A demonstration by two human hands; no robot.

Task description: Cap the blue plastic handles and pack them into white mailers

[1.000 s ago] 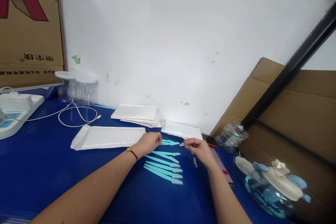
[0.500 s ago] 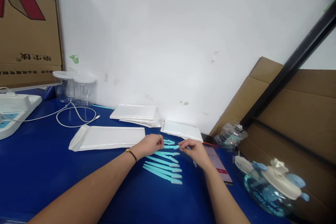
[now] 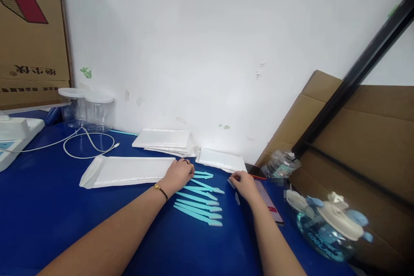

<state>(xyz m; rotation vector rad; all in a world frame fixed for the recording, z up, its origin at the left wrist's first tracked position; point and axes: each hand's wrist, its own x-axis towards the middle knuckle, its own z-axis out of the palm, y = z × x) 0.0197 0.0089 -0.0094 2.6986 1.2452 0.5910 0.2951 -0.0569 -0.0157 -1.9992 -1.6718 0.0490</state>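
Observation:
Several turquoise eyebrow razors (image 3: 198,214) lie fanned in a column on the blue table, blade ends to the right. My left hand (image 3: 181,174) is closed at the upper handles, its fingertips on the end of one slanting razor (image 3: 205,185); the fingertips are partly hidden. To the right, my right hand (image 3: 244,184) pinches a small clear piece (image 3: 231,183), which looks like a blade cover. A second clear cover (image 3: 237,199) rests on the table just below that hand. Behind my left wrist lies a long white padded envelope (image 3: 129,171).
Stacked white envelopes (image 3: 163,139) and another white pile (image 3: 221,159) stand by the wall. Phones (image 3: 267,202), a blue-tinted jug (image 3: 330,233) and cardboard (image 3: 365,146) are on the right. Clear jars (image 3: 100,112), a white cable (image 3: 89,140) and a power strip (image 3: 19,133) are on the left.
My hands have moved apart. The right hand has drawn away from the razor with a small clear piece, and the left has shifted slightly left and up. The view has turned a little.

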